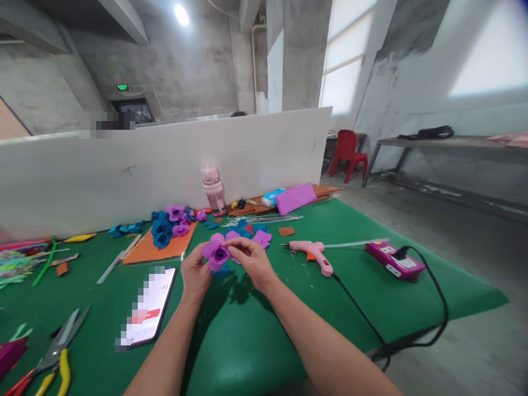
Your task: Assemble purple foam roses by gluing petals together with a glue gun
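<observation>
A purple foam flower [217, 253] is held above the green table [256, 335] between both my hands. My left hand [195, 272] grips it from below and the left. My right hand [249, 261] pinches its petals from the right. A blue piece [223, 270] shows under the flower. Loose purple petals [261, 238] and blue pieces [247, 226] lie just behind my hands.
A pink glue gun [314, 253] lies to the right, its cord running to a magenta power strip [396, 259]. A phone [149, 308] lies left of my arms. Scissors [61, 336], finished blue and purple flowers [170, 224] on an orange sheet [157, 248], a pink bottle [213, 188] and a white partition [124, 176] are also there.
</observation>
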The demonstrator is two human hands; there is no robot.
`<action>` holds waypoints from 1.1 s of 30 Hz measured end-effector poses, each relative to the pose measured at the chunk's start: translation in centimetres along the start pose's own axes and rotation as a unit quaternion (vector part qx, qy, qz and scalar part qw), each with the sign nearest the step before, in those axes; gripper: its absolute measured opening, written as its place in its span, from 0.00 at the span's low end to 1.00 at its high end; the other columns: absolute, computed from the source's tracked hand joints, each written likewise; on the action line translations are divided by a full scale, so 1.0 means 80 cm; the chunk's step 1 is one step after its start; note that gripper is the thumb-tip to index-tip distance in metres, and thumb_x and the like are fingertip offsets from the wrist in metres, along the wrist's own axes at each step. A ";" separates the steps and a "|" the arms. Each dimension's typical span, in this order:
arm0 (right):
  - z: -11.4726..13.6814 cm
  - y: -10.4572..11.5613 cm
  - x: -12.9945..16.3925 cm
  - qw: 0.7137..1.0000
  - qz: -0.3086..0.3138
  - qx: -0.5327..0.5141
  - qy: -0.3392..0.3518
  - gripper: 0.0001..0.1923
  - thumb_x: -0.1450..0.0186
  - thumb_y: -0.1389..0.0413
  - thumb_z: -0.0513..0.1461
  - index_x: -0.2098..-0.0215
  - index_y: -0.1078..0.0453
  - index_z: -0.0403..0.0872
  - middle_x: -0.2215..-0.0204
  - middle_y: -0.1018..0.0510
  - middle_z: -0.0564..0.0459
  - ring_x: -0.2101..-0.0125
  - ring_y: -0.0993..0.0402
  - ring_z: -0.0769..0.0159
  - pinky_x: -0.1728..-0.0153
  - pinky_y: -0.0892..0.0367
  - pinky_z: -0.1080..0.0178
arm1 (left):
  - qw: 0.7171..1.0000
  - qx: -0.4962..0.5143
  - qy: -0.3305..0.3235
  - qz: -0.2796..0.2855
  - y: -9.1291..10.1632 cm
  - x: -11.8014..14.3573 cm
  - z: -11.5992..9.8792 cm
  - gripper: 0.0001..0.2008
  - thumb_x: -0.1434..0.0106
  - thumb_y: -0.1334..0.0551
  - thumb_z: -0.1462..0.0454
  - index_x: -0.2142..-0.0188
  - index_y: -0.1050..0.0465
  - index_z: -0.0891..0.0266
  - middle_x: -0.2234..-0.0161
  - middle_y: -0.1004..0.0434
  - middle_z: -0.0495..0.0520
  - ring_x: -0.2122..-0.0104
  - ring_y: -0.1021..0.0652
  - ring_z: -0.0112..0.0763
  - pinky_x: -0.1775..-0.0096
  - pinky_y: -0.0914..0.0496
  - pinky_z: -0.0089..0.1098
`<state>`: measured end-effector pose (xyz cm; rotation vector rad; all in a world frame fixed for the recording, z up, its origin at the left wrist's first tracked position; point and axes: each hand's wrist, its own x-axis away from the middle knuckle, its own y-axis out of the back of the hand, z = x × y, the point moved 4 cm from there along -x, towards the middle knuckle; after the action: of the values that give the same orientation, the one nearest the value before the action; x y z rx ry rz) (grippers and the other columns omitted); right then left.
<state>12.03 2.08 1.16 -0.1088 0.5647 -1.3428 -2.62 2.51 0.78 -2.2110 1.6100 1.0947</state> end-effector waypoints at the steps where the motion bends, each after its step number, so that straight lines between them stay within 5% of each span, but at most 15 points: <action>1: -0.001 0.001 -0.001 1.000 -0.009 -0.012 -0.005 0.10 0.48 0.40 0.45 0.70 0.26 0.49 0.73 0.25 0.56 0.72 0.31 0.70 0.68 0.36 0.66 | 1.000 -0.001 0.016 -0.001 -0.001 0.000 0.000 0.10 0.52 0.35 0.61 0.69 0.22 0.61 0.72 0.21 0.49 0.71 0.25 0.32 0.67 0.31 0.30; 5: -0.005 0.006 -0.003 0.998 -0.038 -0.041 -0.031 0.12 0.48 0.40 0.48 0.73 0.30 0.48 0.78 0.30 0.59 0.77 0.35 0.73 0.72 0.38 0.68 | 0.997 -0.006 0.074 0.003 -0.006 0.001 0.005 0.07 0.52 0.37 0.62 0.74 0.22 0.63 0.81 0.26 0.45 0.78 0.29 0.28 0.74 0.35 0.26; 12: -0.004 0.002 -0.001 0.998 -0.033 -0.013 -0.061 0.15 0.52 0.37 0.47 0.75 0.33 0.47 0.80 0.30 0.60 0.78 0.36 0.74 0.75 0.41 0.69 | 0.994 0.001 0.107 -0.004 -0.008 0.001 0.009 0.10 0.55 0.36 0.61 0.73 0.22 0.65 0.81 0.27 0.45 0.78 0.30 0.27 0.74 0.36 0.26; 33: -0.016 0.004 -0.002 0.993 -0.047 -0.083 -0.068 0.14 0.54 0.35 0.42 0.78 0.34 0.45 0.84 0.30 0.61 0.81 0.34 0.75 0.74 0.39 0.68 | 0.992 0.001 0.122 0.018 -0.012 0.002 0.006 0.11 0.53 0.37 0.60 0.73 0.22 0.65 0.81 0.28 0.45 0.77 0.31 0.28 0.73 0.37 0.26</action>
<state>11.75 2.59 -0.02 -0.3630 0.5608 -1.3672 -1.94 3.02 0.04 -2.4016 1.7489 0.8584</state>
